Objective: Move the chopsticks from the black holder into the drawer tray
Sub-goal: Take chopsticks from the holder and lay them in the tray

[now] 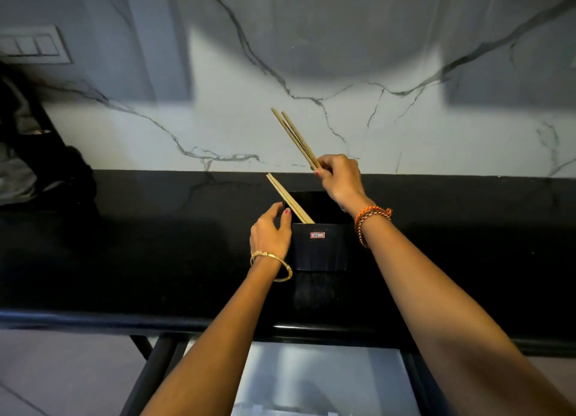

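A black holder (321,249) with a small red label stands on the black counter. Two pale wooden chopsticks (288,199) lean out of its open top toward the upper left. My left hand (270,231) grips the holder's left side at the rim. My right hand (338,178) is raised above the holder's back edge, shut on another pair of chopsticks (294,136) that point up and left, clear of the holder. The open drawer with its shiny metal tray (324,375) shows below the counter's front edge, between my forearms.
The black counter (156,259) runs across the view, backed by a white marble wall (405,129). Dark objects (37,166) sit at the far left of the counter. A switch plate (31,44) is on the wall at upper left.
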